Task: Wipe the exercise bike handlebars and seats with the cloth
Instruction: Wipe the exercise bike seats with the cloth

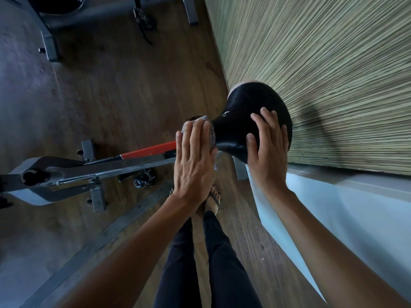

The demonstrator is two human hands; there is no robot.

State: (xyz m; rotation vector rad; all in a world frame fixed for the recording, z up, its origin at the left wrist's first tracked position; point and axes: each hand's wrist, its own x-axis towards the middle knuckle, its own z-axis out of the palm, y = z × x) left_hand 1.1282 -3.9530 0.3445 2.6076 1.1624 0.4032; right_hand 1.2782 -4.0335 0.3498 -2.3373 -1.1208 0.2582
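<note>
The black exercise bike seat fills the middle of the view, its wide rear end close to the striped wall. My left hand lies flat with straight fingers on a grey cloth, pressing it onto the narrow nose of the seat. Only the cloth's edges show around my fingers. My right hand rests on the wide part of the seat, fingers spread and slightly bent over its surface. The handlebars are out of view.
The bike's grey frame with a red stripe runs left from the seat, with a pedal below. A second bike's base stands at the top left. The striped wall and a white ledge bound the right side.
</note>
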